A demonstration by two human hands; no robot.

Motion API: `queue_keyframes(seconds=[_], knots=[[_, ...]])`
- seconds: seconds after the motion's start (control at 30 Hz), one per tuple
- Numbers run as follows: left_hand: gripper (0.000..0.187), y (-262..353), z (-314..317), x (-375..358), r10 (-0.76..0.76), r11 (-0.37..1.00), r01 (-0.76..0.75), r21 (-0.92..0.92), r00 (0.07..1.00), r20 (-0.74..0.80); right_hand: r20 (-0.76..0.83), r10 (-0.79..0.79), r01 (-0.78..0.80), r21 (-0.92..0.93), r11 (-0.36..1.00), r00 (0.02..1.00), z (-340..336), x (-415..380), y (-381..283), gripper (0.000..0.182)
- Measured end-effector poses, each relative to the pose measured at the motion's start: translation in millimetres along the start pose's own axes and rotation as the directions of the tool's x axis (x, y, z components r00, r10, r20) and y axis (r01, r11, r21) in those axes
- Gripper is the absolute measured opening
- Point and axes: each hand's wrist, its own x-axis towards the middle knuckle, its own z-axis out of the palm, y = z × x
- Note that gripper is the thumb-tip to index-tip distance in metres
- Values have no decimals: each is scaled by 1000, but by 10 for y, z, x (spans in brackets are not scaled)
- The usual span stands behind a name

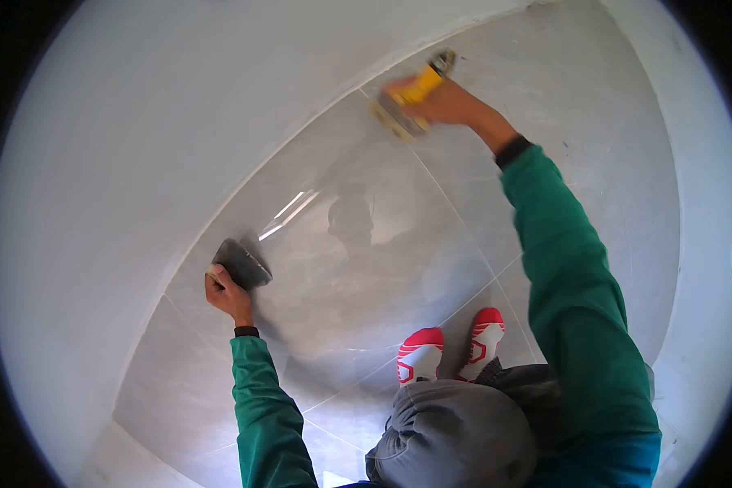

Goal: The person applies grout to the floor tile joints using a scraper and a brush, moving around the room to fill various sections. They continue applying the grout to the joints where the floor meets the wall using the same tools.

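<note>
2 hands work on the glossy grey tiled floor [366, 268]: the right hand [443, 102], arm fully extended, grips a yellow-handled float [403, 110] pressed flat near the white wall [138, 122]; the left hand [228, 297], elbow bent, clasps a dark grey pad [242, 264] resting on a tile.

I count two hands, my left hand [229, 297] and right hand [441, 102], one dark trowel [242, 264], one yellow-handled float [407, 104], and two red-and-white socks [451, 351].

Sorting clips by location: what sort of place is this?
Probably a room being tiled: glossy grey floor tiles meet a white wall, the right hand works a yellow tool, and the left hand holds a trowel.
</note>
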Motion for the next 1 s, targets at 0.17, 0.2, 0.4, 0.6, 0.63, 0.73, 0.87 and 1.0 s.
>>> queue_keyframes(seconds=[0.17,0.2,0.4,0.6,0.63,0.73,0.87,1.0], knots=[[40,41,25,23,-38,999,38,-14,999,-20,305,-221,252,-68,965,927,-169,-614,298,43],[40,22,1,23,-50,999,50,8,999,-4,346,-210,278,-160,947,914,-195,-649,273,42],[39,-24,7,31,0,1000,0,13,1000,9,-193,-186,147,-197,969,964,29,-6,4,38],[37,48,13,24,-20,999,20,30,1000,9,354,-59,176,-307,935,933,-158,-499,113,36],[37,59,-10,21,-36,999,36,16,999,6,390,-142,244,-227,943,910,-159,-501,82,37],[36,13,-11,29,-31,999,31,14,999,20,-221,-247,221,-132,966,944,-79,-36,-59,35],[35,-57,-26,29,-20,997,18,81,999,26,-3,-102,98,-251,963,995,60,119,62,37],[36,84,18,76,-33,996,33,80,999,-7,425,118,151,-549,822,898,-90,-160,-453,38]])
